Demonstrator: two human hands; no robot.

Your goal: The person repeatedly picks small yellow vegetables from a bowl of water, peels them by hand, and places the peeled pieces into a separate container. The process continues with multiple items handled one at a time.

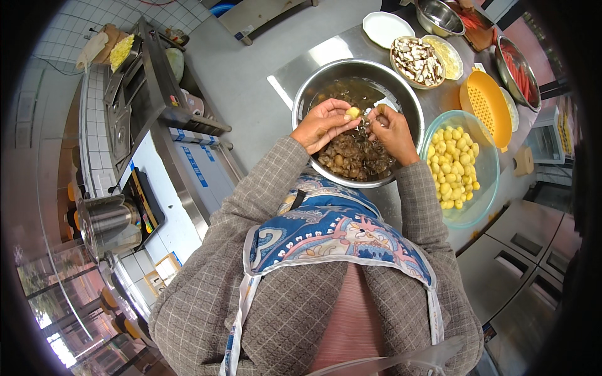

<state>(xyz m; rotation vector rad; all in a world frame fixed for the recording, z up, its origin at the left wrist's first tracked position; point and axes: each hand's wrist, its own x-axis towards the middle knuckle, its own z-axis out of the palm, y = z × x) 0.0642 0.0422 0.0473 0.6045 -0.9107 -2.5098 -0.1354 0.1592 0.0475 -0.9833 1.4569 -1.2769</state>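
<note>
My left hand [324,124] pinches a small yellow potato [352,112], partly peeled, between thumb and fingers. Right beside it, my right hand [389,131] has its thumb and fingertips pinched together on what looks like a thin scrap of potato skin [363,121]. Both hands are above a large stainless steel basin [301,94] of brownish water. A heap of brown skins and unpeeled small potatoes [352,157] lies in the basin's near part. To the right, a clear glass bowl [487,188] holds many peeled yellow potatoes [452,164].
On the steel table [324,54] stand a bowl of sliced mushrooms [417,62], a white plate [386,29], a yellow colander [484,105] and a metal bowl of red strips [517,70]. A person's hand [465,3] shows by a cutting board. A steel pot [110,225] stands left.
</note>
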